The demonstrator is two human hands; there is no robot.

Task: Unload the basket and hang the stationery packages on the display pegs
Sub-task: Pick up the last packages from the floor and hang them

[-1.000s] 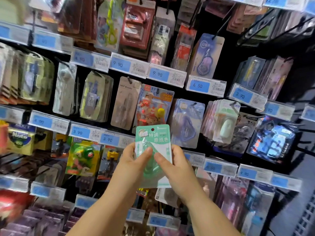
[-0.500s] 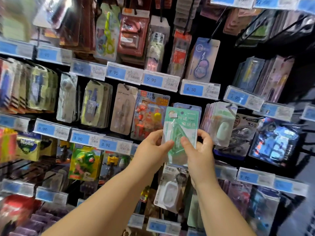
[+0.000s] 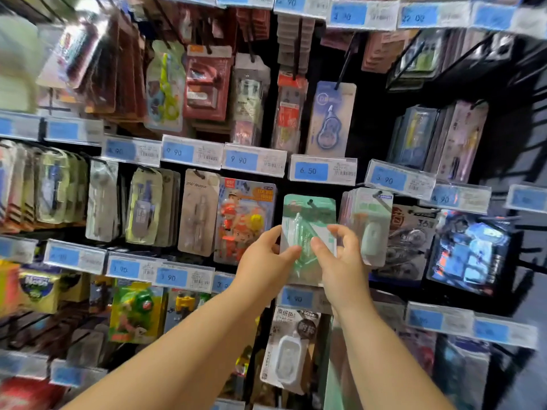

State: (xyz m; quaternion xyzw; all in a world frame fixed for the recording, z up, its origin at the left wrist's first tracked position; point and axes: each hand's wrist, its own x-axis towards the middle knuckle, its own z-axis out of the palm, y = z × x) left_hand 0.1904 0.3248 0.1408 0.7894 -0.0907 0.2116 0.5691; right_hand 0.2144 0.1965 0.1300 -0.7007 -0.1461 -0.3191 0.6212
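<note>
Green package (image 3: 307,214): hung upright against the display wall, middle row, directly under the 6.50 price tag (image 3: 322,171); the dark peg tip (image 3: 310,201) showed at its hang hole.
Left hand (image 3: 266,261): grip closed on the package's left edge, thumb across the front, fingers behind.
Right hand (image 3: 340,261): grip closed on the lower right part, thumb on the front, fingers curled at the right edge.
Left neighbour: orange cartoon package (image 3: 245,220), just beside.
Right neighbour: pale green-and-white packages (image 3: 370,226), just beside.
Below: blue price tag (image 3: 296,298), partly hidden by the wrists.
Focus: motion-blurred; print on the green card was unreadable.
</note>
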